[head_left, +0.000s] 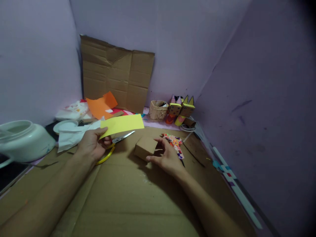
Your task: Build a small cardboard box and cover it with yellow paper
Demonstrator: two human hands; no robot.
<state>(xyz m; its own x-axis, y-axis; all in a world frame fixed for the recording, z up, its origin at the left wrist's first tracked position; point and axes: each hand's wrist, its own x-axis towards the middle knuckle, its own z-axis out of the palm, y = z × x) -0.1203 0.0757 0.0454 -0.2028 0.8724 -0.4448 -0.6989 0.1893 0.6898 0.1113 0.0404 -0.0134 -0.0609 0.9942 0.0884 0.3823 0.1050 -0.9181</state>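
Here, pinching flat, oblong yellow paper [124, 124] in the left grip [92, 143], near metal-bladed scissors [123, 136]. Holding a blocky cardboard box [145, 145] in the right grip [169, 158].

Leaning cardboard sheet [117, 75], woven basket [158, 113], white pot [37, 144]

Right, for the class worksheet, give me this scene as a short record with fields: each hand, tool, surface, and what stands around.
Left hand: holds yellow paper
Right hand: grips small box at its right side
Tool: scissors, by the left hand, partly hidden
Surface: flat cardboard
Back left: orange paper, before upright cardboard
Back right: basket, beside two eared figures
Far left: white pot
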